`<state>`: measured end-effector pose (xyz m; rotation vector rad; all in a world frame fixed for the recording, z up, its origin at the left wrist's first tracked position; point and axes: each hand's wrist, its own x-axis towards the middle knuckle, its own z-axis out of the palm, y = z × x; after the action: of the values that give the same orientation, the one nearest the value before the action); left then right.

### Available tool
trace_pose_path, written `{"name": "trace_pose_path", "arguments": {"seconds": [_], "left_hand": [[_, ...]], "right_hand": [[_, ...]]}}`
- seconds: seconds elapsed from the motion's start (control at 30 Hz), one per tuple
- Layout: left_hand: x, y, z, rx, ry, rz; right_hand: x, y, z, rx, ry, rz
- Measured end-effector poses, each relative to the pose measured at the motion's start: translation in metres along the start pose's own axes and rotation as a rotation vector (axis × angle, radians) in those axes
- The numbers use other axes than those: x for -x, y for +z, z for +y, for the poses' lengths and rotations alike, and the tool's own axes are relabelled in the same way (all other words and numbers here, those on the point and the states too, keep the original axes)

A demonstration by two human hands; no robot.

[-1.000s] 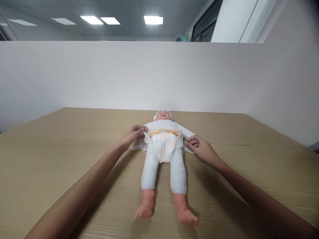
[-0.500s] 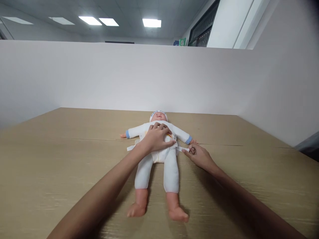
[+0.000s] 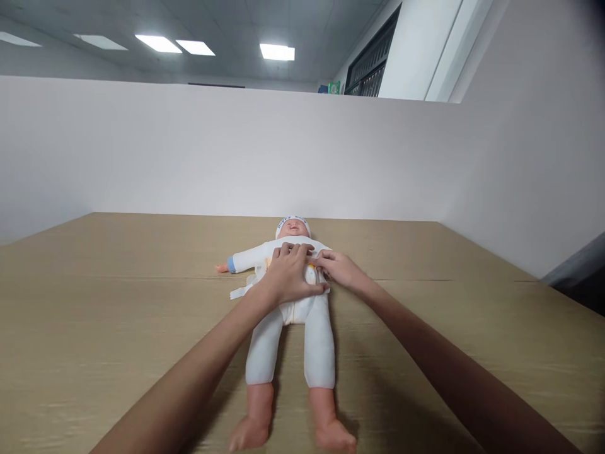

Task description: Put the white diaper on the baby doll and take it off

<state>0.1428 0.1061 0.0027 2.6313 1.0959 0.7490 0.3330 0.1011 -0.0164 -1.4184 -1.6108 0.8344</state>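
A baby doll [image 3: 288, 343] in white clothes and a white cap lies on its back on the tan table [image 3: 94, 328], head away from me. It wears a diaper [image 3: 295, 310] at its waist. My left hand [image 3: 288, 275] lies flat on the doll's belly over the diaper front, fingers stretched out. Beside it my right hand [image 3: 338, 268] rests on the doll's right side at the waist, fingertips pressed together on the diaper's tab. A loose diaper flap [image 3: 241, 290] sticks out at the doll's left side.
White partition walls [image 3: 236, 151] close off the table at the back and at the right. The table's right edge [image 3: 567, 284] drops to a dark floor.
My right hand has pulled the diaper tab from the doll's side in over the waist. My left hand moved from the doll's side onto its belly and stays there. The view shifted slightly.
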Motion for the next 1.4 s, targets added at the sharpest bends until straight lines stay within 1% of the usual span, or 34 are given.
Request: {"name": "trace_pose_path", "arguments": {"seconds": [0.07, 0.13, 0.17, 0.23, 0.3, 0.33, 0.4, 0.43, 0.5, 0.57, 0.63, 0.73, 0.8, 0.9, 0.97, 1.03, 1.13, 1.2, 1.3, 1.4], "left_hand": [[0.001, 0.001, 0.0, 0.007, -0.004, 0.0], [0.001, 0.001, -0.001, 0.032, -0.015, -0.003], [0.001, 0.0, -0.002, 0.054, -0.02, -0.008], [0.002, -0.004, -0.006, 0.119, -0.023, -0.037], [0.003, -0.012, -0.01, 0.218, -0.016, -0.081], [0.004, -0.016, -0.013, 0.282, -0.012, -0.101], [0.009, -0.024, -0.02, 0.425, -0.006, -0.126], [0.014, -0.026, -0.024, 0.49, -0.007, -0.115], [0.027, -0.027, -0.034, 0.553, -0.019, -0.042], [0.046, -0.024, -0.048, 0.496, -0.045, 0.066], [0.068, -0.021, -0.066, 0.357, -0.063, 0.14], [0.099, -0.017, -0.093, 0.135, -0.09, 0.152], [0.113, -0.016, -0.105, -0.003, -0.16, 0.141], [0.122, -0.014, -0.111, -0.163, -0.29, 0.113], [0.121, -0.014, -0.107, -0.182, -0.343, 0.089], [0.119, -0.016, -0.104, -0.091, -0.41, 0.086], [0.113, -0.022, -0.104, 0.206, -0.566, 0.129], [0.108, -0.028, -0.107, 0.384, -0.615, 0.162], [0.093, -0.034, -0.107, 0.54, -0.575, 0.212], [0.071, -0.033, -0.093, 0.65, -0.52, 0.232]], "right_hand": [[0.001, 0.013, -0.002, 0.029, -0.028, 0.05], [0.013, 0.021, -0.001, 0.05, -0.086, 0.122], [0.021, 0.023, 0.0, 0.067, -0.145, 0.163], [0.041, 0.023, 0.003, 0.115, -0.315, 0.215], [0.059, 0.022, 0.009, 0.184, -0.48, 0.175], [0.066, 0.021, 0.012, 0.21, -0.529, 0.122], [0.074, 0.021, 0.02, 0.244, -0.569, 0.027], [0.076, 0.021, 0.024, 0.248, -0.574, 0.0], [0.075, 0.021, 0.031, 0.239, -0.573, -0.008], [0.074, 0.021, 0.033, 0.233, -0.576, 0.012], [0.075, 0.022, 0.029, 0.237, -0.586, 0.047], [0.078, 0.025, 0.007, 0.254, -0.609, 0.122], [0.077, 0.029, -0.017, 0.273, -0.629, 0.18], [0.063, 0.042, -0.05, 0.337, -0.625, 0.213], [0.049, 0.055, -0.065, 0.415, -0.574, 0.205], [0.034, 0.069, -0.07, 0.521, -0.485, 0.195], [0.018, 0.084, -0.067, 0.674, -0.36, 0.175], [0.014, 0.087, -0.063, 0.713, -0.324, 0.164], [0.015, 0.084, -0.061, 0.676, -0.302, 0.145], [0.018, 0.076, -0.064, 0.609, -0.305, 0.082]]}}
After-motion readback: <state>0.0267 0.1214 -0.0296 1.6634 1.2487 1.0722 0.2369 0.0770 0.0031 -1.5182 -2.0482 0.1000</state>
